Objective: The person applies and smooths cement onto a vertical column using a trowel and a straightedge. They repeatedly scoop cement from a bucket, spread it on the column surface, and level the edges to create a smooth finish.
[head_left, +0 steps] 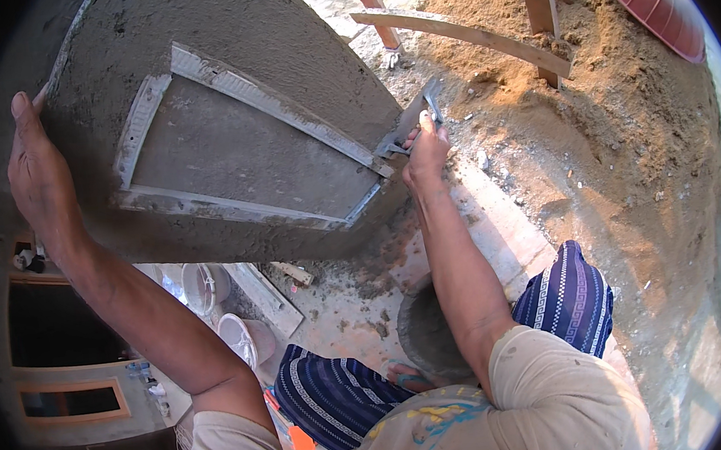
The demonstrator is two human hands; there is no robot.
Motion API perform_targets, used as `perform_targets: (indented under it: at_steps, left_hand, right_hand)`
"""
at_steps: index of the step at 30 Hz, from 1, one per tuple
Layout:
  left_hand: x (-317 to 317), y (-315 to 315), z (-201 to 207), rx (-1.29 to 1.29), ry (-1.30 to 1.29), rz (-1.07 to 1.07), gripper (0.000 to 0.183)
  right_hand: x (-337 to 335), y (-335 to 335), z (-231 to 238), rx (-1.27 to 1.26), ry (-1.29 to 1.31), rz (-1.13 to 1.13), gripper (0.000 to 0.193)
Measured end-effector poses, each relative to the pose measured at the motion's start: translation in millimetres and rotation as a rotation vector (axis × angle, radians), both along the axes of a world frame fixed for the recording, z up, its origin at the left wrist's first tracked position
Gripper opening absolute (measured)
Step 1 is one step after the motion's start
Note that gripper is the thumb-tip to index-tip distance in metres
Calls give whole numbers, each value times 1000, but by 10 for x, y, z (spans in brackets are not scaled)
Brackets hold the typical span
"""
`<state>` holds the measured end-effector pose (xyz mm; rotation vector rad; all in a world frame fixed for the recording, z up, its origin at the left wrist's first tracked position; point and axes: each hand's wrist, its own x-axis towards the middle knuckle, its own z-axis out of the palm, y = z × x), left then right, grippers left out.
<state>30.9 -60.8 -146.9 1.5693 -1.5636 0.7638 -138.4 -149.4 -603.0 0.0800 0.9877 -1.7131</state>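
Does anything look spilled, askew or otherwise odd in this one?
Mildly: dark grey clumps lie scattered on the pale, dusty floor beside the round dark bucket. They look like mortar dropped outside it, so probably a minor spill.

Floor [347,316], one: pale, dusty, scattered with rubble; runs below your right fingers [412,139].
Sand heap [660,126], one: brown, loose; right of those fingers and beyond them.
Crumbs [483,160], several: whitish; just right of the same fingers.
Tub [403,331], one: dark, round; on your body's side of the fingers, partly hidden by your forearm.
Buckets [260,335], two: whitish; left of your fingers, closer to you.
Board [266,300], one: flat, long; between buckets and tub, left of your fingers, closer to you.
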Motion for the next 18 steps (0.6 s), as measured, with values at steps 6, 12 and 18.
perform_targets:
  at_steps: [6, 12, 18]
  left_hand:
    - [14, -28, -17, -30, -19, 43, 82]
    - [55, -38, 4, -48, -37, 80, 82]
    - [-24, -22, 2, -16, 15, 67, 79]
  right_hand:
    - [18, 38, 247, -26, -12, 14, 58]
    - [76, 143, 624, -52, -31, 28, 54]
    - [95, 232, 1179, -170, -55, 47, 39]
